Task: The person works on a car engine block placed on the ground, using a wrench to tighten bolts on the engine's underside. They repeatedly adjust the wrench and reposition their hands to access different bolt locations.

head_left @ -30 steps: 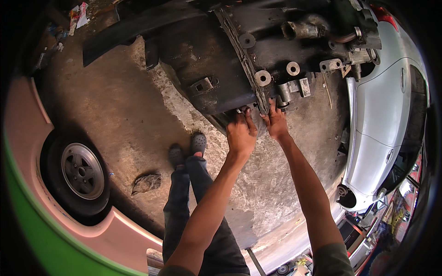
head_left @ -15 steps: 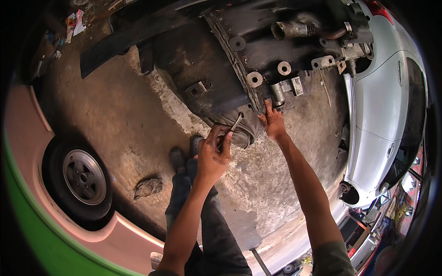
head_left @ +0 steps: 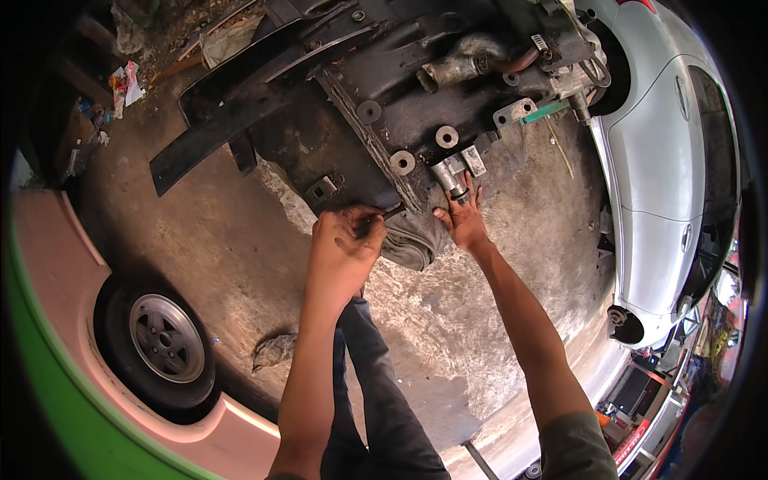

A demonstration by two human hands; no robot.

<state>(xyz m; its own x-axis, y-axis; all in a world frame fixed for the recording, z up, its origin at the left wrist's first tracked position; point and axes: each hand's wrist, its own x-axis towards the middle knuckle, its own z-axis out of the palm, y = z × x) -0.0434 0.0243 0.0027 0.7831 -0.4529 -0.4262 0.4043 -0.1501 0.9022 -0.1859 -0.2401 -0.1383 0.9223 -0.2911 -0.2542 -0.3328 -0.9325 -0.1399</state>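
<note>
A large black metal vehicle assembly [head_left: 298, 144] lies in front of me, with a grimy ribbed strip [head_left: 364, 136] and thick round washers [head_left: 402, 163] on it. My left hand [head_left: 349, 240] is closed on a small spanner [head_left: 394, 211], whose outer end lies by the assembly's near edge; the rest is hidden in my fingers. My right hand [head_left: 467, 226] has its fingers spread under a silver cylindrical bracket [head_left: 450, 179], its fingertips at the bracket's lower end. Between my hands a rolled grey cloth-like bundle [head_left: 412, 250] sits beneath the edge.
A corroded pipe elbow [head_left: 458, 64] and a turquoise-green strip [head_left: 546, 111] are at the assembly's far right. To the right stands a silver car [head_left: 652, 180]. A pink and green vehicle body with a wheel [head_left: 166, 338] is at left. A stone-like lump [head_left: 274, 352] lies on the concrete floor [head_left: 224, 264].
My left hand has moved left and up, bringing the spanner to the assembly's edge. The right hand has slid under the silver bracket. The whole view has shifted.
</note>
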